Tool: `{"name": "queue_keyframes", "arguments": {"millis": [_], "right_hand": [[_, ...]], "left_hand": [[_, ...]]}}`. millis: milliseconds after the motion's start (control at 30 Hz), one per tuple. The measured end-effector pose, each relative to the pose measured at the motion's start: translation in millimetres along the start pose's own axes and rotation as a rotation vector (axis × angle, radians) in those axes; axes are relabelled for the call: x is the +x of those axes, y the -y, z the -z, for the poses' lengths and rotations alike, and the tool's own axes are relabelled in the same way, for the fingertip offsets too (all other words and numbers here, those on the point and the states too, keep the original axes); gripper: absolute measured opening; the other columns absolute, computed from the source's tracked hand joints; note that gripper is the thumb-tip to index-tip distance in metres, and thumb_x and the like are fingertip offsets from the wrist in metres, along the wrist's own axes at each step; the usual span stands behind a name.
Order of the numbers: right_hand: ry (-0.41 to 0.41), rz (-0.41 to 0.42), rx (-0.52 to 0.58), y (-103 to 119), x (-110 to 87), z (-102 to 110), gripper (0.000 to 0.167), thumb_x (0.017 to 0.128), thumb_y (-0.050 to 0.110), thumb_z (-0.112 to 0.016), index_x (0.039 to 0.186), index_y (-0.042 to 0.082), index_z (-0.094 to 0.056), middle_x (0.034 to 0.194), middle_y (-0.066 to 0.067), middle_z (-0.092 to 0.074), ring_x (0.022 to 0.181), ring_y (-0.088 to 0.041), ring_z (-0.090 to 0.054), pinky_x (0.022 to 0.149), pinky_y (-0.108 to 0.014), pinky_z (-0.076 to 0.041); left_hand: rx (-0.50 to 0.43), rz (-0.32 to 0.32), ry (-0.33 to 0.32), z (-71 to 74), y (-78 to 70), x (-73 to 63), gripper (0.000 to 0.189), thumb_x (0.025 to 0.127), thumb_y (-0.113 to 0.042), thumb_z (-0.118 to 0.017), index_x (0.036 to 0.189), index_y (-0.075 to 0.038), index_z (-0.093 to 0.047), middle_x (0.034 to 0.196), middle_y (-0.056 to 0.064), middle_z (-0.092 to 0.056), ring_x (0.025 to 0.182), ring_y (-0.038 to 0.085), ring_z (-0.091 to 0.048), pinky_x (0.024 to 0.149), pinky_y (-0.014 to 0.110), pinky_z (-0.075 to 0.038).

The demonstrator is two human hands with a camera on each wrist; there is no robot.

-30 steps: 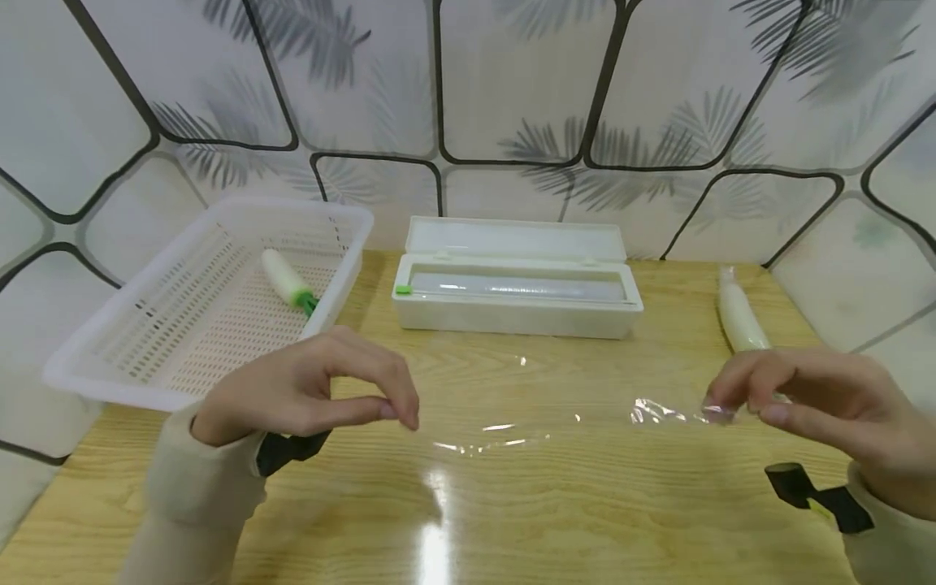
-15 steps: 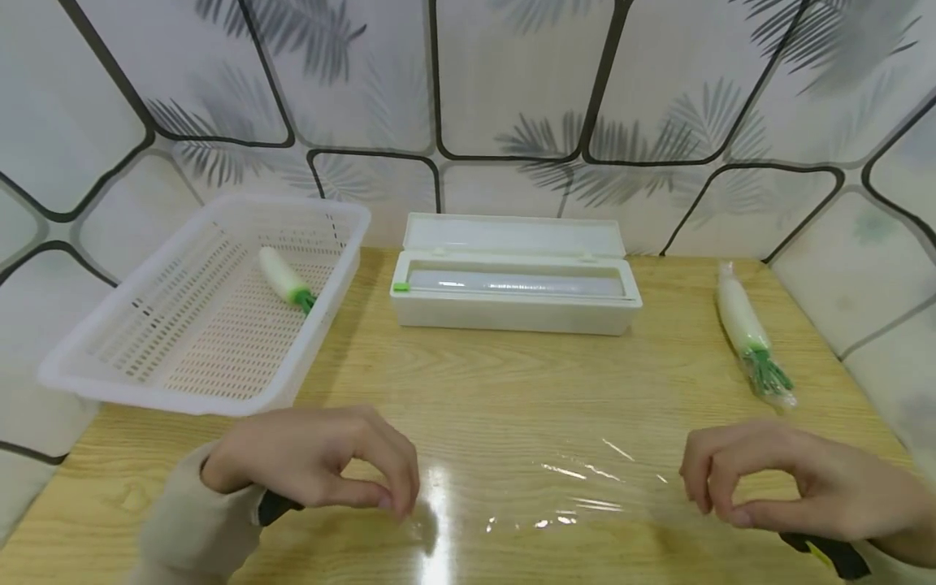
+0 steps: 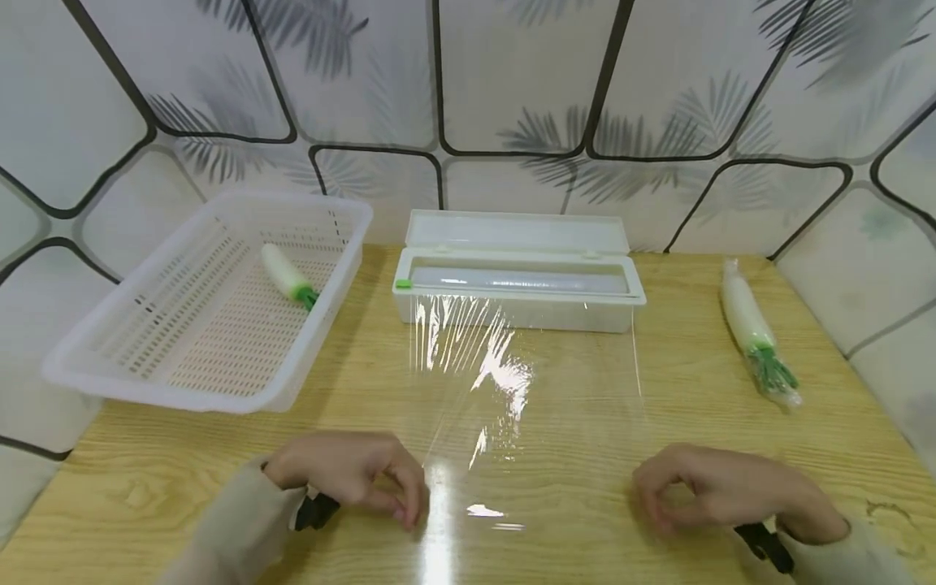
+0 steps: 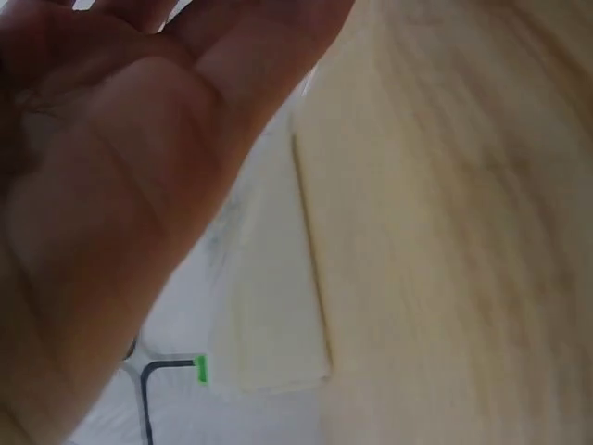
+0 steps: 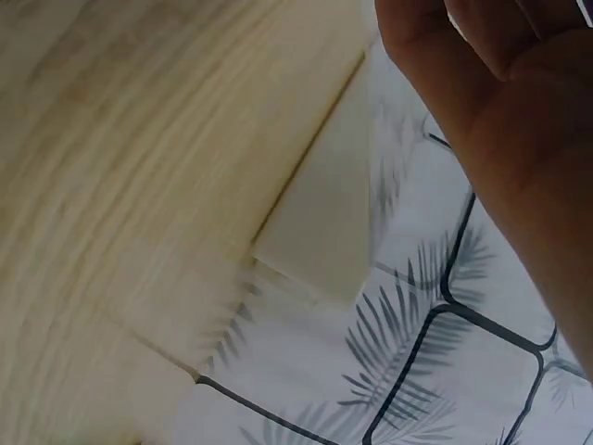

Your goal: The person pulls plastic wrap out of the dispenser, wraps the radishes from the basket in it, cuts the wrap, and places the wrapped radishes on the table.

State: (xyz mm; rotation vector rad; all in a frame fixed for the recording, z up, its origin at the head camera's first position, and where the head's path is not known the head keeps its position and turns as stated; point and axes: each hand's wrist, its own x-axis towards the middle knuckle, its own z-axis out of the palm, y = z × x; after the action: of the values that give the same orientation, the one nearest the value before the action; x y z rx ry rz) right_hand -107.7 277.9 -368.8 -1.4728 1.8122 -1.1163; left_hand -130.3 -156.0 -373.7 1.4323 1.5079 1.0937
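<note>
A sheet of clear cling film (image 3: 504,378) stretches from the slot of a white dispenser box (image 3: 512,313) down toward the front of the table. My left hand (image 3: 358,471) pinches the film's near left corner between thumb and fingers. At the near right corner, my right hand (image 3: 720,491) pinches it the same way, both hands low over the wood. Bright glare and creases show on the film's left half. The box's lid stands raised, with the film roll (image 3: 519,280) inside. In both wrist views the fingertips are out of frame.
A white slotted basket (image 3: 292,382) at the left holds one white radish (image 3: 281,272) with a green top. Another radish (image 3: 746,313), wrapped in film, lies at the right. A patterned wall (image 3: 512,81) rises behind the table (image 3: 351,382).
Both hands have come down toward the table's front, the right one also leftward, uncovering the wrapped radish. The film now shows as a broad sheet reaching from the box.
</note>
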Motion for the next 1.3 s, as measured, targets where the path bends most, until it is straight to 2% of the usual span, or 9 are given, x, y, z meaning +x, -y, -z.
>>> {"name": "queue_keyframes", "arguments": {"millis": [267, 433, 533, 667, 767, 900, 933, 1100, 1300], "right_hand": [[0.016, -0.163, -0.077, -5.6, 6.8, -8.8, 0.016, 0.085, -0.004, -0.07, 0.086, 0.011, -0.068, 0.079, 0.005, -0.066, 0.077, 0.009, -0.053, 0.063, -0.018, -0.051], [0.015, -0.244, -0.132, -1.8, 3.2, -9.3, 0.01, 0.09, 0.003, -0.071, 0.089, 0.013, -0.073, 0.084, 0.014, -0.068, 0.075, 0.009, -0.055, 0.061, -0.017, -0.05], [0.019, -0.268, -0.106, 0.8, 1.7, -9.0, 0.009, 0.093, 0.005, -0.069, 0.093, 0.012, -0.074, 0.086, 0.014, -0.068, 0.074, 0.009, -0.054, 0.06, -0.018, -0.05], [0.046, -0.272, -0.059, 4.8, 2.5, -6.8, 0.01, 0.095, 0.005, -0.066, 0.092, 0.012, -0.074, 0.085, 0.013, -0.069, 0.072, 0.011, -0.051, 0.058, -0.018, -0.051], [0.042, -0.295, -0.033, 9.0, 1.5, -0.4, 0.012, 0.097, 0.007, -0.066, 0.094, 0.014, -0.076, 0.087, 0.014, -0.07, 0.073, 0.009, -0.054, 0.06, -0.02, -0.053], [-0.028, -0.314, -0.054, 14.2, -2.7, 11.8, 0.012, 0.098, 0.009, -0.066, 0.1, 0.016, -0.076, 0.095, 0.013, -0.072, 0.08, 0.003, -0.062, 0.063, -0.025, -0.055], [-0.051, -0.308, -0.083, 15.0, -3.4, 14.4, 0.012, 0.098, 0.008, -0.066, 0.102, 0.016, -0.075, 0.096, 0.012, -0.071, 0.082, 0.001, -0.063, 0.064, -0.025, -0.056], [-0.181, -0.316, -0.268, 16.7, -2.4, 23.0, 0.014, 0.097, 0.005, -0.067, 0.109, 0.011, -0.072, 0.102, 0.005, -0.071, 0.09, -0.003, -0.063, 0.068, -0.028, -0.056], [-0.344, -0.338, -0.504, 18.5, 7.7, 28.0, 0.017, 0.093, 0.005, -0.072, 0.11, 0.009, -0.071, 0.103, 0.002, -0.072, 0.089, -0.004, -0.064, 0.069, -0.03, -0.057]], "left_hand": [[-0.068, 0.192, -0.024, -5.4, 4.8, 1.3, 0.014, 0.096, 0.007, -0.061, 0.105, 0.006, -0.071, 0.098, 0.014, -0.074, 0.088, -0.002, -0.064, 0.08, 0.026, -0.058], [-0.207, 0.309, -0.029, -9.2, 2.4, 1.8, 0.017, 0.1, 0.003, -0.058, 0.112, 0.011, -0.067, 0.092, 0.02, -0.072, 0.079, -0.001, -0.065, 0.076, 0.026, -0.058], [-0.264, 0.347, -0.036, -10.9, 0.8, 2.5, 0.016, 0.101, 0.003, -0.057, 0.111, 0.012, -0.066, 0.087, 0.021, -0.071, 0.074, 0.0, -0.065, 0.073, 0.025, -0.058], [-0.267, 0.349, -0.044, -10.6, -0.9, 3.4, 0.014, 0.1, 0.003, -0.058, 0.107, 0.012, -0.067, 0.087, 0.02, -0.071, 0.073, 0.001, -0.065, 0.071, 0.026, -0.059], [-0.126, 0.275, -0.054, -7.7, -3.5, 3.9, 0.014, 0.1, 0.002, -0.059, 0.106, 0.008, -0.069, 0.091, 0.016, -0.073, 0.078, -0.001, -0.066, 0.074, 0.025, -0.059], [0.168, 0.202, -0.158, -2.2, -9.8, 4.3, 0.014, 0.1, -0.004, -0.061, 0.106, -0.001, -0.073, 0.096, 0.003, -0.075, 0.084, 0.0, -0.066, 0.076, 0.021, -0.056], [0.234, 0.203, -0.193, -0.8, -11.6, 4.6, 0.014, 0.101, -0.005, -0.061, 0.106, -0.003, -0.074, 0.097, 0.0, -0.075, 0.084, 0.0, -0.066, 0.077, 0.021, -0.056], [0.395, 0.27, -0.362, 3.7, -17.0, 6.2, 0.013, 0.1, -0.008, -0.062, 0.1, -0.005, -0.075, 0.093, -0.003, -0.073, 0.082, 0.002, -0.064, 0.076, 0.022, -0.055], [0.592, 0.281, -0.486, 9.4, -22.2, 10.1, 0.012, 0.099, -0.005, -0.064, 0.095, -0.005, -0.075, 0.09, -0.002, -0.072, 0.081, 0.001, -0.061, 0.075, 0.024, -0.055]]}}
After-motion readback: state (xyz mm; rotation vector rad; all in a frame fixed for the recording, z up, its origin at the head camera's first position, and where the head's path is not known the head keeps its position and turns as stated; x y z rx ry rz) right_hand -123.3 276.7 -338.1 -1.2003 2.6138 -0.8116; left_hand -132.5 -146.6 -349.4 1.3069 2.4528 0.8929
